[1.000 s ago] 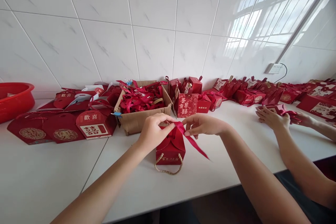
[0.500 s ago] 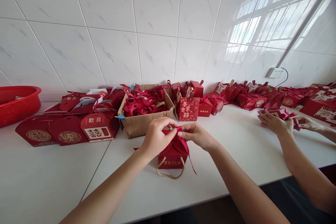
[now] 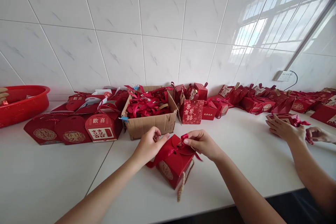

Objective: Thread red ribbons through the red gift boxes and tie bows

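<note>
A red gift box [image 3: 172, 168] stands turned at an angle on the white table in front of me, with a gold round print on one side and a twisted cord handle [image 3: 181, 186] hanging at its near edge. A red ribbon [image 3: 164, 154] is tied over its top flaps. My right hand [image 3: 204, 143] pinches a loop of that ribbon between thumb and index finger. Left of the box top, my left hand [image 3: 151, 147] hovers with thumb and fingers apart, and I see nothing between them.
Behind the box is a cardboard carton [image 3: 149, 126] full of red ribbons. Red boxes [image 3: 70, 133] stand at left, beside a red basin [image 3: 23, 106] with another person's fingers at it. More boxes line the wall. A co-worker's hands [image 3: 286, 129] hold a box at right.
The gift box has turned, so its cord handle now points right and toward me. My left hand has come off the ribbon and moved left; my right hand still pinches it.
</note>
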Action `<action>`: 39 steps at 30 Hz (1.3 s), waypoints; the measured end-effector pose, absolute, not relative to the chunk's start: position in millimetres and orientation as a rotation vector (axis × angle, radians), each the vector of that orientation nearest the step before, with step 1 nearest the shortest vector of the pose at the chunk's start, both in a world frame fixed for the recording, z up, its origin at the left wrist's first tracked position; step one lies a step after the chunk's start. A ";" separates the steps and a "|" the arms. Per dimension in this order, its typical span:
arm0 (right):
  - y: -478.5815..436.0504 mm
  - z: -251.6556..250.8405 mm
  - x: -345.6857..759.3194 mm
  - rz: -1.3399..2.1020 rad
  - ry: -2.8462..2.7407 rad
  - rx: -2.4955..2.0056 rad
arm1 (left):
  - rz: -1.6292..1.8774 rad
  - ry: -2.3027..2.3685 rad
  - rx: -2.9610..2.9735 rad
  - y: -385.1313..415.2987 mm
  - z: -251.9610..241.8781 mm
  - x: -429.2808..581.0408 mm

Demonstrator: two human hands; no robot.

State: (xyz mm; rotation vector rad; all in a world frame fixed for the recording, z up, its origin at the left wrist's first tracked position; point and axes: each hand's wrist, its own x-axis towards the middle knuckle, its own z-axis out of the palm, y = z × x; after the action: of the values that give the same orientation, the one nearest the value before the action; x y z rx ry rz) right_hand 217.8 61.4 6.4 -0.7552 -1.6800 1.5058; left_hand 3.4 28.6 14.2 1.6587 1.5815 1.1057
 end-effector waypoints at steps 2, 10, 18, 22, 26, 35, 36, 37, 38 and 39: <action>59.1 4.2 217.7 1.532 -1.639 -0.743 | 1.055 1.621 1.699 18.4 15.3 1.8; 39.7 0.6 212.1 1.563 -1.408 -0.742 | 0.872 1.840 1.753 -17.5 22.5 -2.5; 11.7 2.3 201.4 1.481 -1.174 -0.856 | 0.948 1.571 1.653 -7.9 10.0 2.4; 3.5 2.1 198.9 1.464 -1.129 -0.876 | 0.936 1.439 1.590 -8.4 11.8 4.6; 3.6 -1.5 198.8 1.497 -1.059 -0.834 | 0.925 1.347 1.572 -9.3 17.6 5.2; 15.4 -11.2 191.5 1.477 -0.982 -0.739 | 0.950 1.354 1.588 3.4 18.7 10.4; 19.6 -12.5 190.1 1.447 -0.990 -0.741 | 0.966 1.340 1.578 9.9 17.3 10.2; 24.5 -13.6 189.1 1.416 -1.011 -0.758 | 0.985 1.336 1.565 16.4 16.4 9.6; 29.9 -14.2 188.8 1.381 -1.043 -0.795 | 1.010 1.338 1.551 21.8 16.4 8.9; 35.5 -14.0 189.2 1.331 -1.087 -0.850 | 1.062 1.344 1.531 25.0 17.4 8.3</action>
State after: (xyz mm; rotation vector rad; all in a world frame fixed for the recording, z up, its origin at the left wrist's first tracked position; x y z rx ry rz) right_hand 189.2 35.5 -14.0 -0.8503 -1.0872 1.3313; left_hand 8.3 25.0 17.4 1.5308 1.3443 1.0624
